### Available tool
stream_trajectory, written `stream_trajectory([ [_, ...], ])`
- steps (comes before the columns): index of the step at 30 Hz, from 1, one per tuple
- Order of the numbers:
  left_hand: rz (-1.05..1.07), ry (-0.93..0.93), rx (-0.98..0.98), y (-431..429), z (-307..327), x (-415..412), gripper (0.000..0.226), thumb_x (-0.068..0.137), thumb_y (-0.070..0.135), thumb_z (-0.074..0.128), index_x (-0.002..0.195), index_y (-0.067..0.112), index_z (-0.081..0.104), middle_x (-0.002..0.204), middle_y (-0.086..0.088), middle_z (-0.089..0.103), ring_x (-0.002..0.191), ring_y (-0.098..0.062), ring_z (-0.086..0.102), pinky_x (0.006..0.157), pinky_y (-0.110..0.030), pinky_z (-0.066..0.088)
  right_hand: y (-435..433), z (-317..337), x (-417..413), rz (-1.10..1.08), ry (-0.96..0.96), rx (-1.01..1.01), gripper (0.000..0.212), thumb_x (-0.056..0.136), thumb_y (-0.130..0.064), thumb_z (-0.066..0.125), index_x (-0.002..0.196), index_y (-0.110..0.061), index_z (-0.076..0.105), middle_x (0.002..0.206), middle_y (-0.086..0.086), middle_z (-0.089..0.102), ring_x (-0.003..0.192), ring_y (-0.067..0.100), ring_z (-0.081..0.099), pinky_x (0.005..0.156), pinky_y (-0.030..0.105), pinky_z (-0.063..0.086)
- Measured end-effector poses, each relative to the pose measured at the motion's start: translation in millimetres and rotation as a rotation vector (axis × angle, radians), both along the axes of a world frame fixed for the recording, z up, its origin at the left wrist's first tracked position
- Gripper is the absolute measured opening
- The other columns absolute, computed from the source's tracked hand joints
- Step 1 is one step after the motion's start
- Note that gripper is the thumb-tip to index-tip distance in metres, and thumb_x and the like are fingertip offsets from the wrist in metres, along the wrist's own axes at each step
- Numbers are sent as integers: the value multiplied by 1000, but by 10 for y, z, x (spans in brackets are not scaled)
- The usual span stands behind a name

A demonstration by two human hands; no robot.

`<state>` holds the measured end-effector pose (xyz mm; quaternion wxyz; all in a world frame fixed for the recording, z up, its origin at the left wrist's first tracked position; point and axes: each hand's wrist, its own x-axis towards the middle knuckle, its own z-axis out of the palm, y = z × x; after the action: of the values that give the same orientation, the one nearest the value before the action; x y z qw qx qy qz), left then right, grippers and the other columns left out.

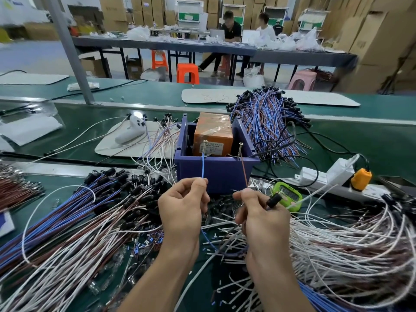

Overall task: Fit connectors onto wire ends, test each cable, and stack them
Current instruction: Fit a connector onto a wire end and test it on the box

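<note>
My left hand point(183, 207) pinches a thin blue wire point(202, 165) that stands upright, its tip touching a screw terminal point(205, 145) at the blue bin's point(216, 173) front. My right hand point(262, 212) pinches a brown wire point(244, 171) whose tip meets a second screw point(240, 149); a black connector point(273, 199) sticks out between its fingers. An orange tester box point(213, 134) sits inside the bin. Both wires loop down under my hands.
Piles of finished blue, brown and white cables with black connectors lie at left point(74, 210), right point(351, 239) and behind the bin point(267, 122). A green timer point(290, 195), a white power strip point(333, 179) and loose connectors surround my hands. Two people sit at a far table.
</note>
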<state>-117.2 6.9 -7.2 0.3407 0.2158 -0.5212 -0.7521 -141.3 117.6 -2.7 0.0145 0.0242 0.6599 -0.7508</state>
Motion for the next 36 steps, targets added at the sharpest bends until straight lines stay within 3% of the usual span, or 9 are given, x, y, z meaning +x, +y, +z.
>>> stream_trajectory([
  [8, 16, 0, 16, -3, 10, 28, 34, 92, 6, 69, 62, 21, 75, 53, 0, 57, 44, -9, 43, 45, -18, 39, 70, 40, 57, -52, 7, -95, 33, 98, -17, 61, 69, -19, 77, 47, 2, 52, 43, 9, 45, 55, 30, 34],
  [13, 88, 20, 77, 38, 1, 62, 31, 98, 15, 65, 69, 20, 76, 54, 0, 55, 45, -11, 43, 45, -19, 39, 139, 92, 144, 83, 16, -110, 30, 97, -16, 62, 71, -13, 77, 46, 7, 48, 41, 13, 40, 41, 21, 31],
  [19, -245, 0, 70, 242, 73, 126, 40, 102, 35, 58, 72, 19, 80, 55, -5, 40, 56, -16, 45, 61, -24, 53, 208, 235, 148, 358, -178, -47, 31, 97, -12, 60, 69, -5, 72, 44, 5, 39, 38, 13, 28, 43, 26, 19],
  [23, -296, -31, 63, 293, 212, 168, 29, 95, 22, 68, 70, 12, 77, 49, 8, 49, 48, -8, 53, 63, -27, 60, 307, 371, 207, 445, -230, -4, 36, 101, -17, 57, 69, -11, 72, 46, 6, 47, 35, 10, 31, 40, 20, 19],
  [27, -216, -16, 143, 253, 255, 202, 42, 110, 28, 44, 73, 15, 57, 48, 5, 31, 44, -10, 25, 45, -21, 32, 650, 531, 275, 374, -157, -28, 42, 104, -20, 49, 80, 3, 75, 71, 22, 69, 36, 12, 33, 39, 21, 25],
  [29, -185, -19, 193, 237, 246, 209, 42, 111, 32, 41, 73, 18, 54, 50, 5, 41, 44, -10, 34, 41, -19, 31, 972, 586, 303, 320, -115, -89, 50, 108, -27, 44, 83, 2, 75, 81, 25, 72, 45, 19, 47, 45, 25, 38],
  [31, -181, -79, 99, 213, 228, 198, 40, 109, 28, 45, 71, 20, 55, 51, 6, 54, 43, -10, 47, 40, -17, 37, 1339, 640, 319, 320, -114, -157, 59, 108, -38, 38, 83, 0, 76, 89, 26, 73, 64, 30, 67, 59, 33, 55],
  [33, -220, -245, -210, 205, 179, 172, 41, 104, 25, 52, 65, 16, 61, 50, -1, 62, 43, -14, 53, 45, -22, 44, 1718, 682, 325, 272, -95, -102, 61, 107, -42, 38, 80, -3, 78, 95, 27, 74, 82, 36, 73, 70, 41, 62],
  [36, -373, -425, -592, 285, 162, 182, 31, 96, 27, 68, 69, 13, 73, 56, -13, 65, 53, -22, 55, 63, -42, 51, 2234, 758, 300, 25, -47, 303, 61, 107, -40, 44, 64, -14, 79, 76, 13, 76, 67, 20, 72, 64, 31, 60],
])
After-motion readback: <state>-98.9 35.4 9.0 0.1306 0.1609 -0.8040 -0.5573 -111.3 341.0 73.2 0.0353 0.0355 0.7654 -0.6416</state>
